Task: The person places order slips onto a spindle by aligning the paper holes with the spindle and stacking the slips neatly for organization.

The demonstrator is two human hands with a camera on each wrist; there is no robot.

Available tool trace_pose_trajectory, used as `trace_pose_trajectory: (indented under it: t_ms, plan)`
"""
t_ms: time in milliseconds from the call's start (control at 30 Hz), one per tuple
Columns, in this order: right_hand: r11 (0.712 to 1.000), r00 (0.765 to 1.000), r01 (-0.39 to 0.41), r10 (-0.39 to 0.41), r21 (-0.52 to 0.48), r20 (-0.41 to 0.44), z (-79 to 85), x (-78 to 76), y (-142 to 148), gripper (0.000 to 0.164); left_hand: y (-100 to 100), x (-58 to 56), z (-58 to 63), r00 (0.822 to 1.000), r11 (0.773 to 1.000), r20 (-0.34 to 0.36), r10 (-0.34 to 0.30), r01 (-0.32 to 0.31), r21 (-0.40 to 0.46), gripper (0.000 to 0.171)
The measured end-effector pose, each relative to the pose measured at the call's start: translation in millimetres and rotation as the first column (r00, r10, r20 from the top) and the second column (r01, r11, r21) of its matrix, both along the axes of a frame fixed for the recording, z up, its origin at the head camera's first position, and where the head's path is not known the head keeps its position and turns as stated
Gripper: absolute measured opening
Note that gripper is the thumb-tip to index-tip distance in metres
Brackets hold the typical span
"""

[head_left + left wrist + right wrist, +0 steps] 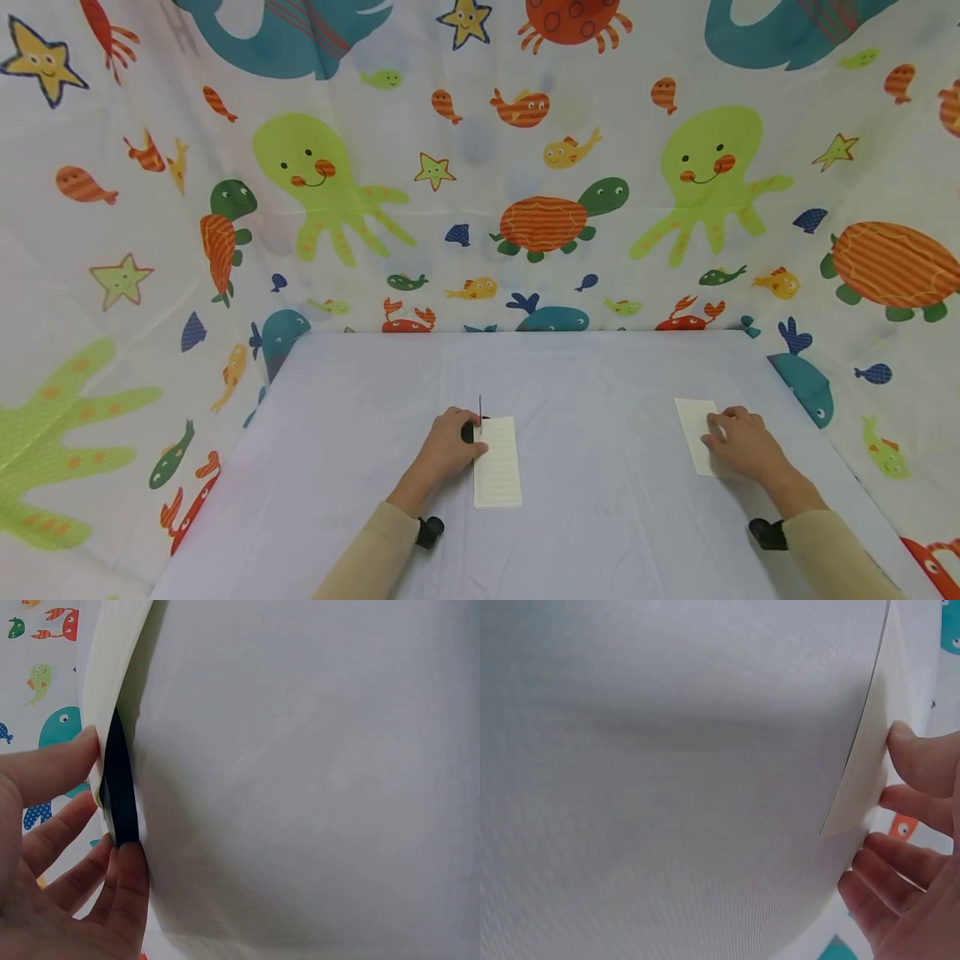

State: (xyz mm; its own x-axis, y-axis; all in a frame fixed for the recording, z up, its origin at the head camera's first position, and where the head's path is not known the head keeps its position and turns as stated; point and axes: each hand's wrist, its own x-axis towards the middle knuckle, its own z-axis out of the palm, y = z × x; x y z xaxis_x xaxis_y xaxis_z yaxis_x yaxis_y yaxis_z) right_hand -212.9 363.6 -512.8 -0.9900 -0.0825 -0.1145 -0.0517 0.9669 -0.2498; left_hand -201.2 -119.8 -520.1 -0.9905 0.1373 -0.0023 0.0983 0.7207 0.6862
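Note:
My left hand (450, 442) is at the upper left corner of a cream lined paper pad (497, 475). A flat black piece (122, 780) shows at the underside of the paper in the left wrist view. My thumb presses the paper while fingertips touch the black piece's end. In the head view a thin dark line (480, 408) stands up there; the piece's kind is unclear. My right hand (746, 442) touches a second cream sheet (697, 433) lying on the table. In the right wrist view, thumb and index fingertips rest at the sheet's right edge (870, 780).
Both papers lie on a table covered with a white cloth (600, 400). A curtain (465, 192) printed with sea animals hangs behind the table and along both sides. Black bands (429, 532) sit at both wrists.

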Motion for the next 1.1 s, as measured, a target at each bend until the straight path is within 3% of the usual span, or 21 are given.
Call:
trace_pose_trajectory:
  t_ms: [500, 733, 933, 1100]
  plan:
    - [0.998, 0.997, 0.059, -0.058, -0.024, 0.041, 1.8, 5.1, -5, 0.053, 4, 3.7, -4.4, 1.0, 1.0, 0.004, 0.011, -0.011, -0.009, 0.03]
    - [0.998, 0.999, 0.046, -0.046, -0.035, -0.021, 0.5, 7.4, -13, 0.041, 4, 7.6, -3.9, 1.0, 1.0, 0.003, 0.02, -0.02, 0.004, 0.029]
    - [0.997, 0.997, 0.067, -0.069, -0.033, -0.046, 0.7, 7.2, -17, 0.042, 5, 8.6, -3.3, 1.0, 1.0, -0.011, 0.018, -0.018, -0.014, 0.029]
    - [0.99, 0.992, 0.078, -0.089, -0.115, -0.091, 1.8, 9.6, -22, 0.043, 6, 10.6, -1.8, 1.0, 1.0, -0.014, 0.019, -0.019, -0.013, 0.03]
